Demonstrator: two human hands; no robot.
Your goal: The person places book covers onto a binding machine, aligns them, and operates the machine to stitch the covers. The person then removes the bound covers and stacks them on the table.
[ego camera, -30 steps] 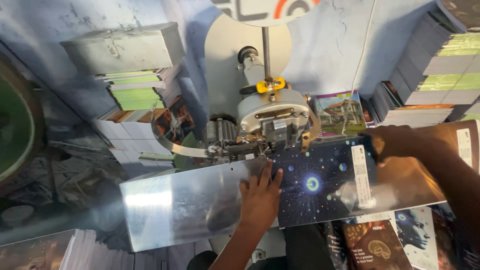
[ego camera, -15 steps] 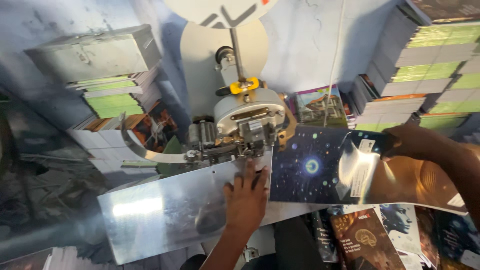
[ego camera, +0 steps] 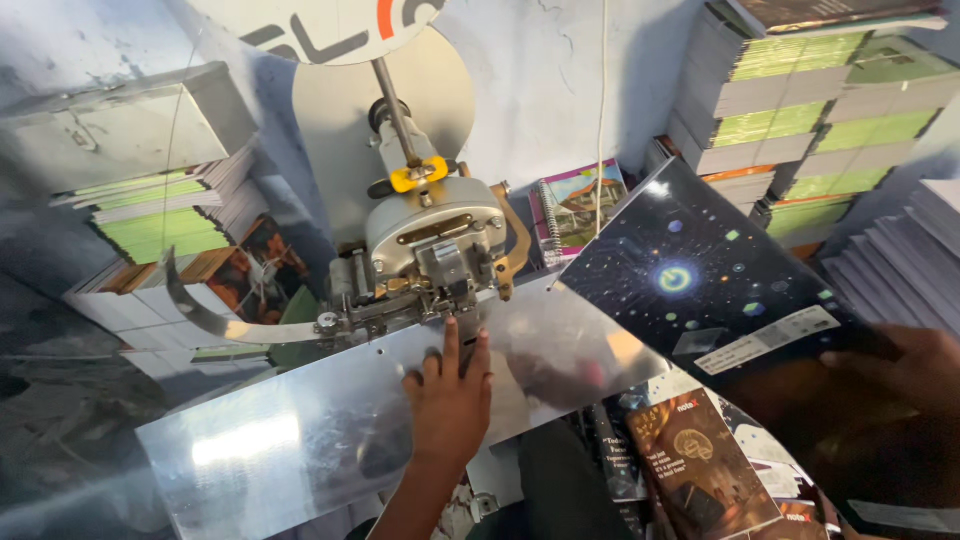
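Two hands of yours are in the view. Your left hand (ego camera: 450, 400) lies flat on the shiny metal plate (ego camera: 300, 440) of the stitching machine (ego camera: 430, 250); its fingers (ego camera: 452, 345) are stretched out, close together, and hold nothing. The fingertips point up toward the head of the machine, which stands just above them, and the longest one almost reaches it.

Your right hand (ego camera: 900, 370) is well apart from the left one, at the right edge. It grips the dark notebook cover (ego camera: 700, 290), the one with a starry pattern and a white label, at its lower right part. The fingers there are partly in shadow, so I cannot tell exactly how they close, but the cover is held up in the air, tilted, with its far corner pointing toward the wall. It does not touch the plate.

Below the right fingers lie several brown booklets (ego camera: 700, 470). Behind the cover there is a spiral notebook (ego camera: 580, 205) leaning on the wall. High stacks of notebooks (ego camera: 800, 110) with green edges stand above the right hand, and other stacks (ego camera: 160, 220) are far to the left of the left fingers.
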